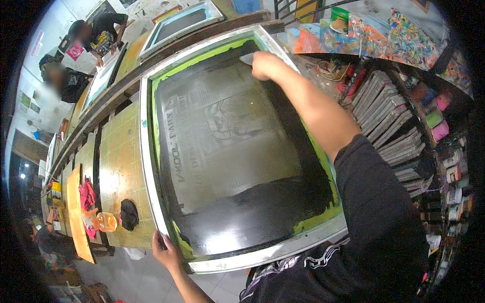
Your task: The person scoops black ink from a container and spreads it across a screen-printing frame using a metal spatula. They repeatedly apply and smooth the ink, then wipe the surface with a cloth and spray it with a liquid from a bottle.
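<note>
A large screen in a white frame [147,136] lies in front of me, its mesh [240,151] coated with dark material, showing faint lettering and a drawing, with green along the edges. My right hand [268,66] is closed on a pale flat tool [246,58], possibly a scraper, at the upper right of the mesh. The tool is mostly hidden by the fingers. At the frame's lower-left side, my left hand [167,251] grips the white border.
Two people [103,35] work at other screens [179,28] at upper left; another person [45,240] is lower left. Left are boards [124,166], a dark cloth [129,214], an orange container [107,222]. Right are stacked slats [384,116] and paint containers [454,174].
</note>
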The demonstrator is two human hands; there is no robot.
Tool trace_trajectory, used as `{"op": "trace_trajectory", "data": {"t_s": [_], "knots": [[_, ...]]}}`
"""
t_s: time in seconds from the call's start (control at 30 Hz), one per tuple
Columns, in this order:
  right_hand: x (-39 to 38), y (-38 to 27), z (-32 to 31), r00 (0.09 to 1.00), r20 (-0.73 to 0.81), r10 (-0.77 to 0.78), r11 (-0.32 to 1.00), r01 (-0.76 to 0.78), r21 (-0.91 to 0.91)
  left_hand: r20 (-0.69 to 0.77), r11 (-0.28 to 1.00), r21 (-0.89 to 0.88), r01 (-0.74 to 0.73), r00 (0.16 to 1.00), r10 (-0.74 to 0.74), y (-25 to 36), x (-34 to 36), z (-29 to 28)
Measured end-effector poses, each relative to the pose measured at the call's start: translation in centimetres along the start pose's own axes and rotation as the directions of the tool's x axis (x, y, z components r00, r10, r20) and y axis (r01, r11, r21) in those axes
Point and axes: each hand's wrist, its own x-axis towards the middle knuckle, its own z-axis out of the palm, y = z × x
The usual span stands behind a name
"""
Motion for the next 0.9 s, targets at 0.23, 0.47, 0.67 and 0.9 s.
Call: {"op": "trace_trajectory", "data": {"t_s": [0.23, 0.47, 0.67, 0.9], "knots": [[10.7, 2.4, -0.4, 0.995, -0.097, 0.025, 0.993, -0.036, -0.115, 0.0, 0.997, -0.079, 0.012, 1.0, -0.012, -1.4, 0.2, 0.7], [-7.2, 7.7, -2.5, 0.789, -0.607, -0.096, 0.994, 0.108, -0.017, 0.021, 0.995, 0.047, -0.091, 0.996, 0.09, 0.2, 0.1, 0.6], [-33.9, 9.2, -2.5, 0.623, -0.772, 0.128, 0.99, -0.034, 0.137, 0.08, 0.996, -0.092, -0.016, 0.996, 0.024, -0.4, 0.2, 0.0], [-63.1, 6.1, 9.8, 0.162, -0.668, 0.726, 0.684, -0.264, 0.68, 0.261, 0.959, -0.133, -0.249, 0.925, 0.276, -1.7, 3.8, 0.4]]}}
